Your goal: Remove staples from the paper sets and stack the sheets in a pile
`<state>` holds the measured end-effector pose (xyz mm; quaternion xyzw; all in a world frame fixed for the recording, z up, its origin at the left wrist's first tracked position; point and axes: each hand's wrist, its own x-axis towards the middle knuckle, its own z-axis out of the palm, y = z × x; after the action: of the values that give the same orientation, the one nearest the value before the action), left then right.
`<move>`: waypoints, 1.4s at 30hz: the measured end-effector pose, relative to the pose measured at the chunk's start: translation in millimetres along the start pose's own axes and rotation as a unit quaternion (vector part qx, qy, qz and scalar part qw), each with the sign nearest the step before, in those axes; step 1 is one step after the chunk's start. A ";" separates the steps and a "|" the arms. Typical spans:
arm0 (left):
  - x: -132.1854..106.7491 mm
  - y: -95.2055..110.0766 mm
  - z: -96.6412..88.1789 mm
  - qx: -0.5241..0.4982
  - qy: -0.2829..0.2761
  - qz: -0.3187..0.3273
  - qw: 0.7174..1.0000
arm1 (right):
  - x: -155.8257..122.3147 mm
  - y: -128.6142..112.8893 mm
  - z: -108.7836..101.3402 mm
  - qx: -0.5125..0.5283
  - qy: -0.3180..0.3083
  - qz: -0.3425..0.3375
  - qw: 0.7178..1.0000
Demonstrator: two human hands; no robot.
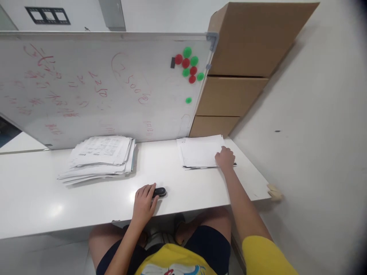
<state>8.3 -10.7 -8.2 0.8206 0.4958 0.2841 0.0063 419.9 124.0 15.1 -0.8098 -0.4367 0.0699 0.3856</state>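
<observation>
My left hand [144,202] rests on the white tabletop near its front edge, with fingers curled round a small black stapler [160,192]. Only the rounded end of the stapler shows past my fingertips. Farther right, my right hand [225,157] is closed at the right edge of a thin stack of white paper [200,152]. The fingers are bent there, and their tips are partly hidden. A dark edge pokes out from under the stack along its near side.
A thick, uneven pile of printed sheets [100,156] lies on the left of the white table [160,160]. Behind stands a whiteboard [160,110] with red writing and several red and green magnets [185,63]. Cardboard boxes [229,95] are stacked beside the right wall [315,126].
</observation>
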 end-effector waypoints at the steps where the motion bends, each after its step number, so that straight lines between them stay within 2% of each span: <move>1: -0.9 -2.6 -2.7 -0.011 0.006 -0.007 1.000 | -4.6 -0.1 4.6 -0.017 0.016 -0.016 1.000; 4: 6.0 -25.9 -19.4 -0.019 0.057 -0.045 0.997 | -34.6 9.4 14.1 -0.058 0.060 -0.095 0.992; 6: 22.6 -55.1 -36.6 0.014 0.099 -0.080 0.992 | -61.4 21.0 16.0 -0.058 0.064 -0.137 0.987; 8: 47.0 -90.9 -55.3 0.067 0.116 -0.114 0.984 | -85.8 34.3 15.1 -0.039 0.064 -0.147 0.986; 10: 72.7 -125.8 -72.1 0.123 0.099 -0.146 0.976 | -103.0 48.0 12.6 -0.004 0.074 -0.128 0.989; 12: 92.6 -152.9 -84.5 0.164 0.056 -0.169 0.970 | -111.9 60.3 10.0 0.042 0.086 -0.084 0.992; 15: 104.6 -173.1 -92.8 0.197 -0.014 -0.174 0.965 | -115.2 71.3 7.5 0.110 0.092 0.006 0.990; 18: 102.2 -174.3 -93.4 0.216 -0.032 -0.156 0.963 | -113.8 69.8 6.0 0.132 0.085 0.038 0.987; 24: 102.0 -156.1 -92.2 0.209 -0.018 -0.183 0.960 | -111.0 56.8 3.4 0.115 0.067 0.022 0.991; 29: 109.9 -139.9 -88.2 0.265 -0.048 -0.204 0.941 | -110.5 59.8 4.2 0.117 0.072 0.020 0.990; 32: 110.4 -139.9 -85.3 0.279 -0.045 -0.206 0.937 | -108.3 61.7 6.2 0.102 0.066 0.006 0.993; 39: 105.8 -145.2 -73.2 0.293 -0.025 -0.163 0.942 | -105.8 59.7 8.0 0.090 0.069 -0.015 0.993; 42: 107.8 -145.6 -74.4 0.289 -0.009 -0.168 0.943 | -105.1 59.1 9.0 0.079 0.065 -0.021 0.995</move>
<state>-107.4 131.3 61.2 0.6946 0.6869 0.1165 -0.1792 390.5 30.1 -55.2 -0.7701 -0.4209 0.0437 0.4773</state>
